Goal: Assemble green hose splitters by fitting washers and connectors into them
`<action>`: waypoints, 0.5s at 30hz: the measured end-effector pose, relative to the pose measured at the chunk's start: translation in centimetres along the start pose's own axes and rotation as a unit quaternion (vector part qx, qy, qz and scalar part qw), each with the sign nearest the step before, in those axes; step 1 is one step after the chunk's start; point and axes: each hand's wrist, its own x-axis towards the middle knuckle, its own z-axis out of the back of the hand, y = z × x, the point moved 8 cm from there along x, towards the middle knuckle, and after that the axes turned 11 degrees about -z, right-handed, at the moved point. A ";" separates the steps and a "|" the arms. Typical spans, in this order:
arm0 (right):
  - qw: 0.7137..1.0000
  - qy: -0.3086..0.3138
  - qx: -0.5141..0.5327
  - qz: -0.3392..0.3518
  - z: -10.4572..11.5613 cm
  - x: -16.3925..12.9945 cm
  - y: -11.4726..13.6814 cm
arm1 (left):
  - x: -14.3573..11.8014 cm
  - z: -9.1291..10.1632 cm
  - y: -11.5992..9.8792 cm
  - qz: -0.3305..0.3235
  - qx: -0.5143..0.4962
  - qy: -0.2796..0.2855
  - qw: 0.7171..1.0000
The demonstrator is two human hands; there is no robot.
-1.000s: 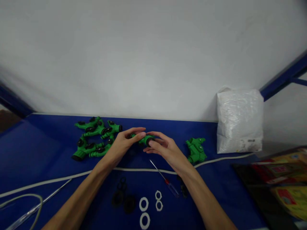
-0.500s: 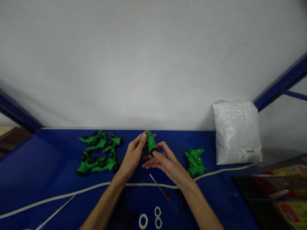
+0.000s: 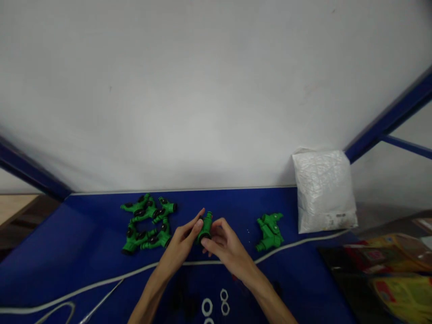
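Observation:
A green plastic hose splitter point(image 3: 207, 223) with a dark collar at its lower end is held between my hands, above the blue table. My left hand point(image 3: 184, 241) pinches its left side, thumb on top. From the right, my right hand point(image 3: 225, 245) grips the lower end, its thumb near the collar and the other fingers curled, partly hidden. Several similar green splitters point(image 3: 148, 209) with black knobs lie in a group to the left. More green splitter parts point(image 3: 271, 232) lie right of my right hand.
White rings point(image 3: 207, 307) and two small white nuts point(image 3: 225, 308) lie near the front. A white cable point(image 3: 135, 272) crosses the table beneath my arms. At the right stand a white plastic package point(image 3: 326, 193) and colourful packets point(image 3: 401, 288). A pale wall rises behind.
Both hands have drawn the splitter lower and nearer to me, and the right fingers have curled in around it. The screwdriver is now mostly hidden by my right arm. The view has shifted slightly.

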 end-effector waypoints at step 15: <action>0.983 -0.092 0.161 -0.002 -0.8 -7.0 -1.9 | -4.7 -3.2 -1.2 -0.008 0.008 -0.006 1.000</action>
